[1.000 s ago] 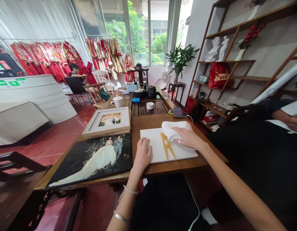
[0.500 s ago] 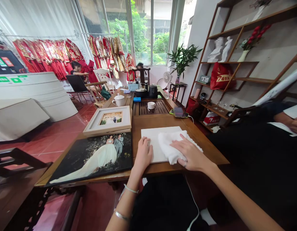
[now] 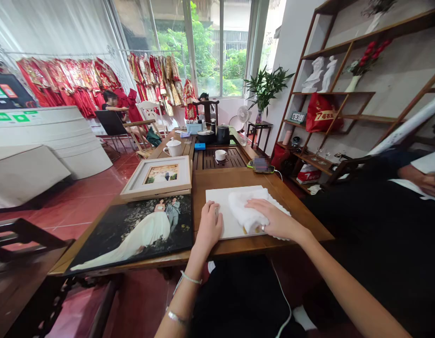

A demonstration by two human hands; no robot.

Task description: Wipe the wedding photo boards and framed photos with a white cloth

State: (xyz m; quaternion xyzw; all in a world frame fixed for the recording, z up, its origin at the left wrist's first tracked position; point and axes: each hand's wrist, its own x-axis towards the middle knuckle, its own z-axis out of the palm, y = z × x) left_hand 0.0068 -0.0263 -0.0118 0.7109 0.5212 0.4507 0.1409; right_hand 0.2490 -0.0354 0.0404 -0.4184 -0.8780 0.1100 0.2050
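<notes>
A white board (image 3: 228, 211) lies flat on the wooden table (image 3: 234, 176) in front of me. My left hand (image 3: 209, 226) rests on the board's left edge, fingers curled down onto it. My right hand (image 3: 276, 220) presses a white cloth (image 3: 243, 213) onto the board, fingers laid over it. The cloth covers most of a yellow A-shaped stand piece; only a small tip (image 3: 246, 231) shows near the board's front edge.
A large wedding photo print (image 3: 133, 232) and a framed photo (image 3: 160, 176) lie to the left. Farther back stand a tea tray (image 3: 217, 159) with cups and kettle, and a phone (image 3: 261, 164). Another person's sleeve and hand (image 3: 426, 180) are at the right. Shelves line the right wall.
My right hand has swept the cloth from the board's far side toward me and then leftward, covering the yellow piece. My left hand has stayed on the board's edge.
</notes>
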